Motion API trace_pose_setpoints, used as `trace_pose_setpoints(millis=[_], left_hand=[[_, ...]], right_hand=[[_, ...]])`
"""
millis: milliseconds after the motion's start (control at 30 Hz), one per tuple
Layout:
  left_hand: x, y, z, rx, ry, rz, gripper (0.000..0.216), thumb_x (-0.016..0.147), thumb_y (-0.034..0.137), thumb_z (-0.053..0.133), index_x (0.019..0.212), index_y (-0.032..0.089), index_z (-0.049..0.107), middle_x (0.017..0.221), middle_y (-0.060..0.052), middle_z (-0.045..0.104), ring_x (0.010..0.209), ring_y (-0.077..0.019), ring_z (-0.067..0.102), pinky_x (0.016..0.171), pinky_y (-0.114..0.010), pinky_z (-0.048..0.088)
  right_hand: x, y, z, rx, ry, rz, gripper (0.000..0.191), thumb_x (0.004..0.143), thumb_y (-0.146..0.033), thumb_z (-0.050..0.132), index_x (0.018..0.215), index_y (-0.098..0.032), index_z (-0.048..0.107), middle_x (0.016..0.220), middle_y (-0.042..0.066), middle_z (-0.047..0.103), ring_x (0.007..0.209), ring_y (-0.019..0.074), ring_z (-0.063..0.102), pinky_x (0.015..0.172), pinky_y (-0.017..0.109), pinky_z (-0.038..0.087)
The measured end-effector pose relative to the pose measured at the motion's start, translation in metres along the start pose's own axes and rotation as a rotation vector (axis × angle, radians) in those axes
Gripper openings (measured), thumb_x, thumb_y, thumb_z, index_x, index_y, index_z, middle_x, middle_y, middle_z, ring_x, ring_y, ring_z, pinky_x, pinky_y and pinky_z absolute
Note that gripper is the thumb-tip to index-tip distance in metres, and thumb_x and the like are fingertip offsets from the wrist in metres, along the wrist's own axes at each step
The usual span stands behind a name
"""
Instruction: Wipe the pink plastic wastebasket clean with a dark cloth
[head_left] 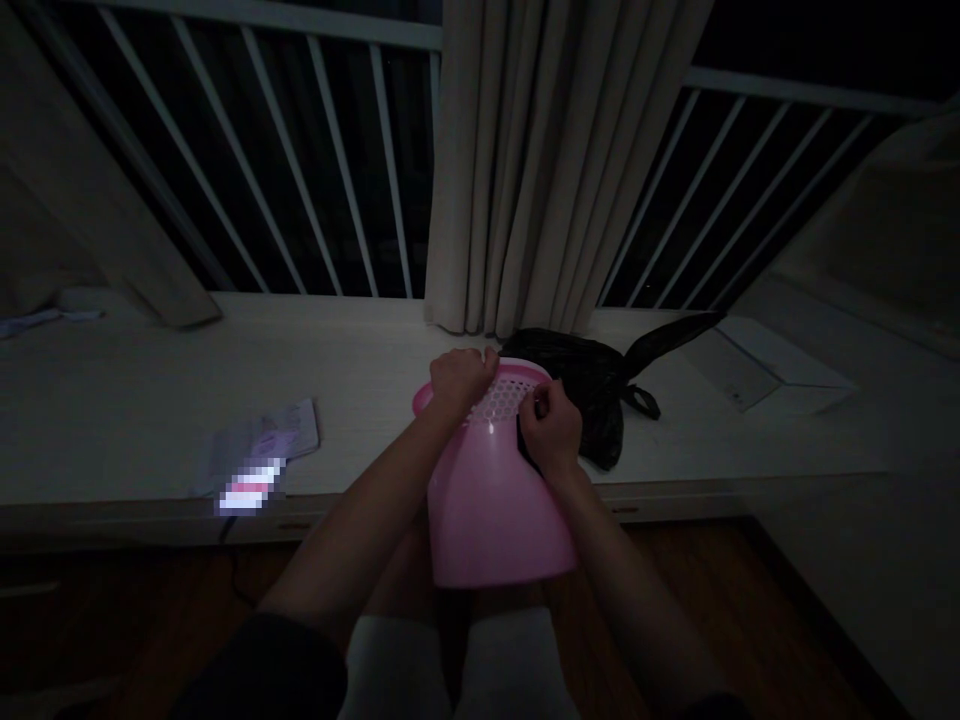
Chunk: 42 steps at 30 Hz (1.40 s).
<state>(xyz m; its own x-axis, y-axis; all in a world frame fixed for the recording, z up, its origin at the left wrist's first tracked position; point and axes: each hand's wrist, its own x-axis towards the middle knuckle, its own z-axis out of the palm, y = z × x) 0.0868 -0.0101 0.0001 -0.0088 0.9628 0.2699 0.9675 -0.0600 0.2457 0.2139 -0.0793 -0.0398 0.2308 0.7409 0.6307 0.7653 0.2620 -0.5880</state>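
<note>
A pink plastic bin (491, 500) with a perforated upper band lies tilted away from me, its base toward my lap and its rim against the ledge. My left hand (461, 378) curls over the rim at the top left. My right hand (551, 425) is closed in a pinch at the rim's right side, on the edge of a black plastic bag (592, 385) that lies crumpled behind the bin. How much of the bag is inside the bin is hidden.
A long white window ledge (135, 400) runs across the view, with papers (270, 445) at the left and a white box (757, 370) at the right. A beige curtain (540, 160) hangs behind, before barred windows. Wooden floor (750, 600) lies below.
</note>
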Motion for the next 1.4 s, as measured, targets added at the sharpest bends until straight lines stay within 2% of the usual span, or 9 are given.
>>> trace_pose_setpoints(millis=[133,433,700,867,1033,1167,1400], left_hand=[[0.001,0.0,0.001,-0.004,0.01,0.002,0.064,0.095,0.045,0.021,0.101,0.009,0.073,0.094,-0.019,0.071,0.094,-0.0301,0.066,0.081,-0.041,0.046],[0.001,0.002,0.0,0.023,0.016,-0.004,0.062,0.094,0.045,0.024,0.1,0.009,0.074,0.092,-0.02,0.071,0.092,-0.0306,0.067,0.08,-0.04,0.047],[-0.002,-0.001,-0.005,-0.013,-0.02,-0.018,0.063,0.094,0.046,0.023,0.104,0.007,0.072,0.097,-0.021,0.07,0.096,-0.0312,0.066,0.083,-0.042,0.046],[-0.003,-0.003,-0.007,-0.025,-0.024,-0.028,0.064,0.094,0.046,0.021,0.103,0.009,0.073,0.098,-0.02,0.071,0.095,-0.0308,0.066,0.082,-0.041,0.046],[-0.003,-0.004,-0.005,-0.028,-0.022,-0.009,0.064,0.094,0.048,0.022,0.102,0.01,0.073,0.096,-0.019,0.071,0.094,-0.03,0.066,0.082,-0.04,0.046],[-0.004,-0.005,-0.005,-0.031,-0.02,-0.024,0.063,0.094,0.047,0.023,0.103,0.009,0.073,0.098,-0.02,0.07,0.096,-0.0314,0.065,0.083,-0.043,0.046],[-0.005,-0.019,-0.008,-0.016,-0.049,-0.056,0.067,0.093,0.052,0.021,0.101,0.012,0.074,0.094,-0.018,0.072,0.092,-0.0294,0.066,0.08,-0.038,0.047]], right_hand=[[0.002,-0.009,0.002,-0.093,-0.152,-0.019,0.025,0.084,-0.031,0.046,0.061,-0.023,0.041,0.053,-0.004,0.043,0.051,0.0124,0.04,0.054,0.026,0.025],[-0.019,-0.041,-0.006,-0.241,-0.424,-0.225,0.021,0.086,-0.027,0.051,0.066,-0.02,0.057,0.068,0.002,0.063,0.062,0.0147,0.052,0.056,0.028,0.024],[-0.044,-0.052,-0.013,-0.293,-0.526,-0.341,0.019,0.087,-0.027,0.053,0.072,-0.019,0.063,0.074,0.004,0.068,0.066,0.0167,0.055,0.057,0.029,0.024],[-0.059,-0.052,-0.026,-0.276,-0.527,-0.379,0.019,0.086,-0.025,0.052,0.069,-0.019,0.061,0.07,0.003,0.066,0.064,0.0157,0.054,0.058,0.03,0.025],[-0.075,-0.045,-0.038,-0.215,-0.468,-0.405,0.022,0.084,-0.022,0.051,0.063,-0.02,0.055,0.063,0.002,0.062,0.061,0.0144,0.051,0.059,0.03,0.025],[-0.086,-0.038,-0.043,-0.171,-0.417,-0.381,0.025,0.085,-0.021,0.05,0.06,-0.02,0.051,0.06,0.001,0.057,0.06,0.0139,0.048,0.059,0.03,0.024],[-0.097,-0.025,-0.052,-0.109,-0.345,-0.315,0.029,0.085,-0.022,0.047,0.057,-0.022,0.043,0.056,-0.001,0.049,0.056,0.013,0.043,0.057,0.03,0.024]])
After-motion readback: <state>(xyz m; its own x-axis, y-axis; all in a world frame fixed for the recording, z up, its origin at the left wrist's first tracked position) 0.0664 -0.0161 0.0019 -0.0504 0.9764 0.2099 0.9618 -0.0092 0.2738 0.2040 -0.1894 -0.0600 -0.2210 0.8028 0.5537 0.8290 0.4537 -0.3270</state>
